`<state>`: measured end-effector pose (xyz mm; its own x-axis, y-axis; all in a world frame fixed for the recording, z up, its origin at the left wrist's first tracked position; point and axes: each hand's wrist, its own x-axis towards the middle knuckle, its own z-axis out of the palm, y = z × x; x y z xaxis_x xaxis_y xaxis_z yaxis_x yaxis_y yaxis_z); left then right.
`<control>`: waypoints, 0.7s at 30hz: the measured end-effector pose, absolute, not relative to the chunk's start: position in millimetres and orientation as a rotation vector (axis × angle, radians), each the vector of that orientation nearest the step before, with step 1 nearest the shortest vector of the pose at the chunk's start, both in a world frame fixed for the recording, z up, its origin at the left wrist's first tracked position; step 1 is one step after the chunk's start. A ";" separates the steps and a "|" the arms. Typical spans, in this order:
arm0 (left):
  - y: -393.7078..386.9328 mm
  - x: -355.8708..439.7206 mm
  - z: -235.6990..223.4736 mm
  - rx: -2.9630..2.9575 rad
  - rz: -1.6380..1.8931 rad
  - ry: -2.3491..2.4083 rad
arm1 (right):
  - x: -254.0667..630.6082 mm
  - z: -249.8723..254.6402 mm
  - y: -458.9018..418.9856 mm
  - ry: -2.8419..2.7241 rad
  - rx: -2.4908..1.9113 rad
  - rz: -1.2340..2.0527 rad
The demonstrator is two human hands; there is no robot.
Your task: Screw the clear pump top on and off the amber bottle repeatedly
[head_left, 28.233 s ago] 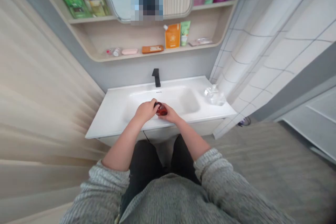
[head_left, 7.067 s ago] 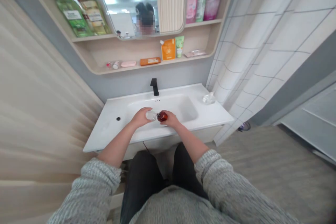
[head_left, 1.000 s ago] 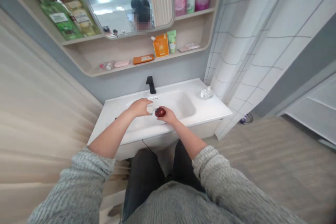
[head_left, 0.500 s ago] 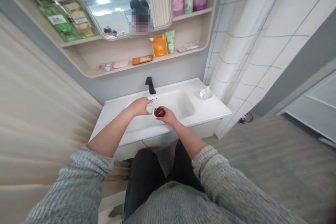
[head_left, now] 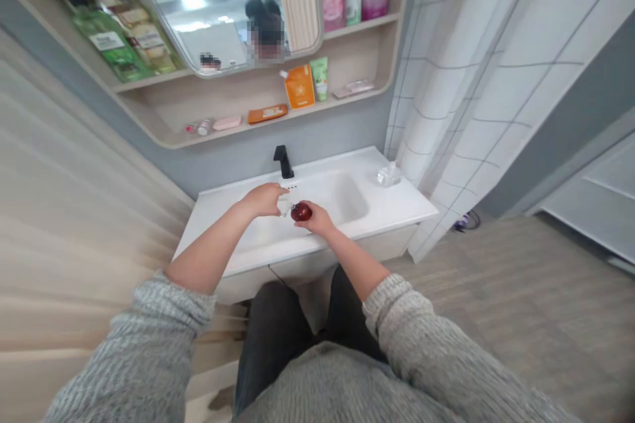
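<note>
Almost no change from half a second earlier: both hands in the same place above the basin point(head_left: 342, 201) of the white desk point(head_left: 397, 208), not far from the black faucet point(head_left: 283, 162). Right hand point(head_left: 315, 219) curled narrow around a round, glossy dark red glass bottle point(head_left: 301, 212), the bottle held roughly sideways and showing just left of the palm. Left hand point(head_left: 262, 199) closed on a small clear piece point(head_left: 284, 205), too small to name exactly, just beside the bottle's left end and almost touching it. Farther right on the desk, a clear glass container point(head_left: 388, 175), well apart from both hands.
</note>
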<state>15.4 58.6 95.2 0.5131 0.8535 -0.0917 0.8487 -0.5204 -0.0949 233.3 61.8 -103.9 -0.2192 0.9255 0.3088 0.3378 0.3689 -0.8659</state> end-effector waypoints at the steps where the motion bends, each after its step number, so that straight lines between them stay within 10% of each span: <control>1: 58.8 16.0 95.7 -2.702 0.198 -1.515 | 233.2 -104.5 62.1 -1.752 -1.117 0.837; 21: 65.0 25.0 104.3 -2.679 0.311 -1.463 | 232.8 -105.2 62.3 -1.743 -1.098 0.845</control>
<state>25.0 65.0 104.3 0.5255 0.8389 -0.1415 0.8240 -0.5433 -0.1606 232.8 62.3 -105.2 -0.2183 0.9222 0.3191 0.3211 0.3767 -0.8689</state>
